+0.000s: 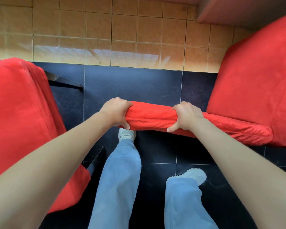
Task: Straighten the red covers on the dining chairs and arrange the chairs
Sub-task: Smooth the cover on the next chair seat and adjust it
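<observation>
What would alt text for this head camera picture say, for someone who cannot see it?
Seen from above, a person's left hand and right hand grip the top edge of a red-covered chair back. Another red-covered chair stands at the left on the dark tiled floor, with blue trousers and white shoes below.

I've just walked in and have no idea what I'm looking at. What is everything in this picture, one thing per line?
Covered chair in hand: one, red cover, centre to right; both hands grip its top edge.
Second covered chair: one, red cover, left side, with a dark frame part showing beside it.
Floor tiles: many, dark blue-black, under the chairs and feet.
Wall tiles: many, glossy tan, along the top.
Ledge: one, pinkish, top right corner; I cannot tell what it belongs to.
Trouser legs: two, light blue, bottom centre.
Shoes: two, white, on the floor.
Left hand: one, gripping the cover.
Right hand: one, gripping the cover.
</observation>
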Motion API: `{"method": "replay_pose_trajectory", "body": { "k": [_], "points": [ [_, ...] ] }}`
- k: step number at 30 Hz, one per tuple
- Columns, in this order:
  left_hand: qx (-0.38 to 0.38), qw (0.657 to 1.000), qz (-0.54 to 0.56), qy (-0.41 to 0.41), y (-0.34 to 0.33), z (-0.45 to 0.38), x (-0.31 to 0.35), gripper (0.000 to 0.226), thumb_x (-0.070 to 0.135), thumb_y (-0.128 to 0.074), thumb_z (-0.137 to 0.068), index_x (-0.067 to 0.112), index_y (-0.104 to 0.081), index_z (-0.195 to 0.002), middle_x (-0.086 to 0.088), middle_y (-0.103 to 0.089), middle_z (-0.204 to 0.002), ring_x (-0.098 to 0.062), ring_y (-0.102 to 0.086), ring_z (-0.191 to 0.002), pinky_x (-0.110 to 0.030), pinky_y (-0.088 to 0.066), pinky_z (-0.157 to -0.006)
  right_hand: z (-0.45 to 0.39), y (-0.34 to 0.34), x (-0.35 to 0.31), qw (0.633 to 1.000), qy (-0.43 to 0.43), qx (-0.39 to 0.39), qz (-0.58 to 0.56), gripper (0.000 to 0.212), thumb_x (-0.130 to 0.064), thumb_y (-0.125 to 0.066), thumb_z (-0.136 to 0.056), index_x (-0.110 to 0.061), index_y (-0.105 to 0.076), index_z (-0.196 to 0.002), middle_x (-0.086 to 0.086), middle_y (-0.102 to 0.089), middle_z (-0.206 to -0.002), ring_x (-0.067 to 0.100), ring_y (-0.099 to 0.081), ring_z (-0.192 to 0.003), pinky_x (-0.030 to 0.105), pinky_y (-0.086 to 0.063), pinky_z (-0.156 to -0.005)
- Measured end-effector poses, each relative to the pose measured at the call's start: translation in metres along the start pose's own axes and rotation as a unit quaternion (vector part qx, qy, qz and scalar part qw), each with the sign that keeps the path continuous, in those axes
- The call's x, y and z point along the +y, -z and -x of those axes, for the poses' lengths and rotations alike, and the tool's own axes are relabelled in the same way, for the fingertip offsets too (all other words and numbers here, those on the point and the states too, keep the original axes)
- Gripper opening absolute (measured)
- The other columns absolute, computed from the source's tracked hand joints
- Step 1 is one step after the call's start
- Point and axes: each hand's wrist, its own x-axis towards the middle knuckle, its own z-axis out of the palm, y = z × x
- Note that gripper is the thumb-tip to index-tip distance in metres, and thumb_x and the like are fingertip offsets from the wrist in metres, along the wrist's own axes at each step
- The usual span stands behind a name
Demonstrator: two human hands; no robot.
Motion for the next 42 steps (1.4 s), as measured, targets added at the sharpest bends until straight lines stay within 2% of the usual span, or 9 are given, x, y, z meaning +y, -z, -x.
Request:
{"method": "replay_pose_trajectory", "body": {
  "k": [3, 7, 13, 19, 23, 26, 29, 34, 42],
  "points": [
    [0.002, 1.0, 0.002, -0.007, 0.003, 0.003, 0.002, 0.057, 0.046, -0.089, -0.054, 0.017, -0.059, -0.094, 0.001, -0.066, -0.092, -0.025, -0.062, -0.091, -0.034, -0.049, -0.073, 0.003, 0.003, 0.002, 1.0, 0.003, -0.002, 0.004, 0.084, -0.064, -0.081, -0.057, -0.016, -0.058, -0.122, 0.005, -0.054, -0.115, 0.027, -0.053, -0.111, 0.033, -0.037, -0.072],
    [0.016, 1.0, 0.006, -0.012, 0.016, 0.009, 0.005, 0.058, 0.048, -0.089, -0.054, 0.016, -0.063, -0.096, 0.001, -0.067, -0.089, -0.022, -0.059, -0.083, -0.032, -0.046, -0.069, 0.011, 0.015, 0.004, 1.0, 0.009, 0.006, 0.002, 0.078, -0.065, -0.081, -0.057, -0.016, -0.06, -0.113, 0.001, -0.05, -0.101, 0.028, -0.054, -0.106, 0.032, -0.036, -0.07],
    [0.073, 0.997, 0.023, -0.02, 0.06, 0.025, 0.011, 0.064, 0.049, -0.089, -0.052, 0.019, -0.069, -0.104, 0.0, -0.07, -0.09, -0.024, -0.062, -0.088, -0.034, -0.05, -0.075, 0.027, 0.049, 0.01, 0.998, 0.011, 0.045, -0.034, 0.07, -0.064, -0.082, -0.054, -0.016, -0.063, -0.1, 0.001, -0.056, -0.096, 0.027, -0.057, -0.101, 0.032, -0.037, -0.066],
    [0.166, 0.983, 0.067, -0.027, 0.111, 0.048, 0.026, 0.06, 0.041, -0.091, -0.05, 0.017, -0.07, -0.1, -0.001, -0.068, -0.081, -0.024, -0.06, -0.08, -0.036, -0.05, -0.07, 0.051, 0.092, 0.021, 0.994, 0.012, 0.087, -0.071, 0.066, -0.063, -0.082, -0.054, -0.015, -0.065, -0.095, 0.0, -0.062, -0.088, 0.027, -0.059, -0.093, 0.033, -0.043, -0.065],
    [0.256, 0.954, 0.142, -0.07, 0.138, 0.069, 0.037, 0.067, 0.031, -0.094, -0.046, 0.014, -0.071, -0.107, -0.004, -0.071, -0.096, -0.024, -0.064, -0.093, -0.031, -0.047, -0.082, 0.074, 0.12, 0.032, 0.989, 0.008, 0.103, -0.103, 0.063, -0.063, -0.083, -0.052, -0.017, -0.063, -0.09, -0.005, -0.057, -0.079, 0.025, -0.055, -0.085, 0.032, -0.041, -0.064],
    [0.336, 0.916, 0.206, -0.071, 0.147, 0.083, 0.051, 0.078, 0.028, -0.096, -0.044, 0.016, -0.068, -0.116, 0.0, -0.069, -0.109, -0.015, -0.06, -0.103, -0.017, -0.039, -0.09, 0.092, 0.136, 0.047, 0.985, 0.0, 0.118, -0.129, 0.061, -0.062, -0.084, -0.051, -0.019, -0.064, -0.09, -0.008, -0.053, -0.074, 0.025, -0.053, -0.08, 0.032, -0.042, -0.064],
    [0.389, 0.867, 0.31, -0.04, 0.148, 0.09, 0.067, 0.079, 0.028, -0.096, -0.043, 0.025, -0.066, -0.116, 0.015, -0.065, -0.099, 0.001, -0.055, -0.094, 0.001, -0.033, -0.082, 0.108, 0.147, 0.063, 0.979, 0.007, 0.143, -0.148, 0.061, -0.062, -0.084, -0.049, -0.022, -0.068, -0.091, -0.006, -0.06, -0.076, 0.025, -0.056, -0.08, 0.033, -0.045, -0.064],
    [0.402, 0.855, 0.32, -0.065, 0.168, 0.094, 0.086, 0.068, 0.031, -0.096, -0.04, 0.029, -0.069, -0.102, 0.028, -0.061, -0.09, 0.008, -0.052, -0.092, 0.004, -0.033, -0.074, 0.122, 0.157, 0.081, 0.967, 0.04, 0.172, -0.185, 0.07, -0.065, -0.079, -0.046, -0.027, -0.071, -0.104, -0.001, -0.071, -0.092, 0.025, -0.063, -0.093, 0.038, -0.054, -0.079],
    [0.4, 0.867, 0.286, -0.083, 0.185, 0.106, 0.108, 0.057, 0.035, -0.096, -0.039, 0.033, -0.065, -0.086, 0.025, -0.061, -0.079, -0.004, -0.057, -0.083, 0.001, -0.036, -0.069, 0.138, 0.159, 0.095, 0.957, 0.038, 0.207, -0.2, 0.065, -0.059, -0.083, -0.048, -0.033, -0.072, -0.107, -0.004, -0.07, -0.088, 0.023, -0.062, -0.089, 0.031, -0.049, -0.07]
  ]
}}
